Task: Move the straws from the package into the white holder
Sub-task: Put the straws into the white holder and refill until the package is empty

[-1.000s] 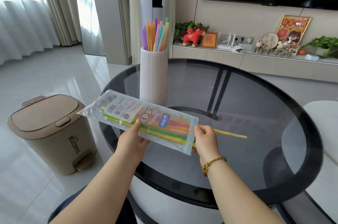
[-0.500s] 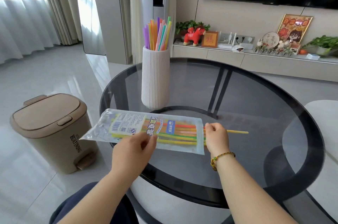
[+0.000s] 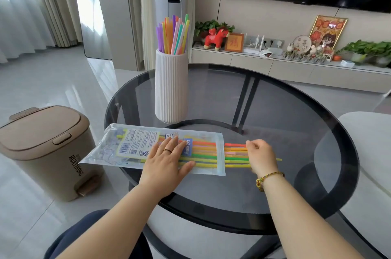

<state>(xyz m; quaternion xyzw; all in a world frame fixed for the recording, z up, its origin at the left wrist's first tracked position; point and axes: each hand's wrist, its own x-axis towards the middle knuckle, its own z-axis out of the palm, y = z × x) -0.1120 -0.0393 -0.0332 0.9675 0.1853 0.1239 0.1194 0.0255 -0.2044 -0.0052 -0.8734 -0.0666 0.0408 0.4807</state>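
Lying flat on the round glass surface (image 3: 275,110), the package (image 3: 131,146) was pressed down by the left hand (image 3: 167,161), fingers spread. The right hand (image 3: 261,156) curled closed around straws (image 3: 234,155) sticking out of its open end. The white holder (image 3: 171,87) stood just behind, already holding straws.

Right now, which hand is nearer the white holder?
Left. The left hand lies flat on the package just in front of the white holder; the right hand is farther right.
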